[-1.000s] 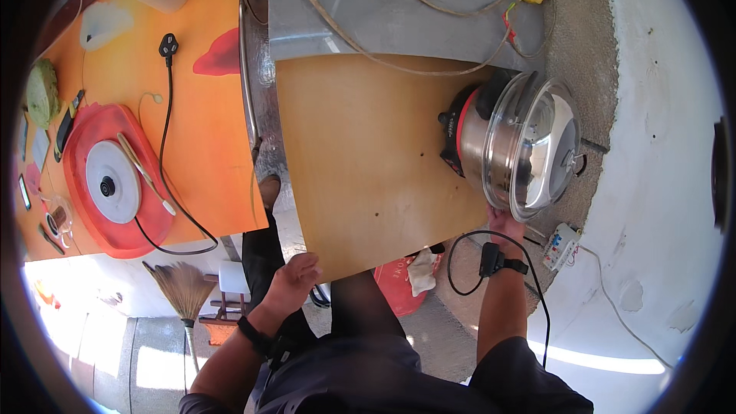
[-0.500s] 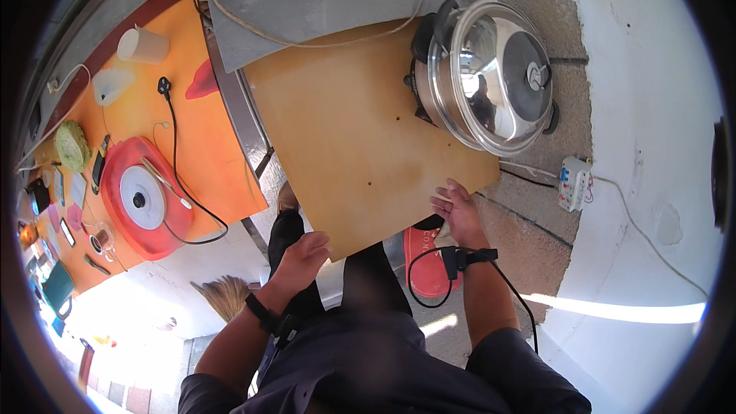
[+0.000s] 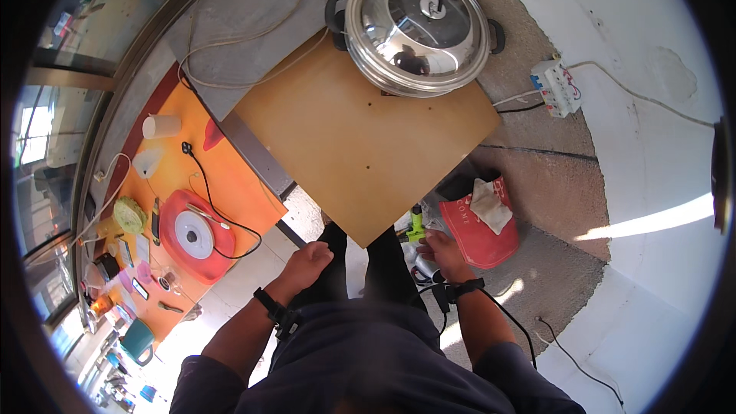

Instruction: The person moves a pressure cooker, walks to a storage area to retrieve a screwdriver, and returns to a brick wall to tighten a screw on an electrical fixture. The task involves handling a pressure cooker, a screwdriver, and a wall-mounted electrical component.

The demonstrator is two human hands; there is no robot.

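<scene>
Just off the near corner of a tan board (image 3: 330,138), my left hand (image 3: 310,262) is loosely curled, with nothing seen in it. My right hand (image 3: 445,254) hangs to the right of that corner, fingers loosely bent, no held thing showing. Close to its fingertips, lower than the board, is a bright green tool (image 3: 416,224), partly hidden. A wide steel pot (image 3: 376,54) with a glass-and-steel lid (image 3: 460,38) and black handles stands at the board's far side. Neither hand touches the pot or the board.
At left an orange table (image 3: 249,203) bears a red tray (image 3: 178,211) with a white disc (image 3: 194,234), a black plug (image 3: 186,148) and a white cup (image 3: 161,126). Right lie a red mat (image 3: 483,241) and a beige cloth (image 3: 491,205). A breaker (image 3: 556,88) adjoins the wall.
My view has shifted, so the pot and board sit farther up. My right hand has come away from the board's edge. My left fingers look more curled. The green tool now shows.
</scene>
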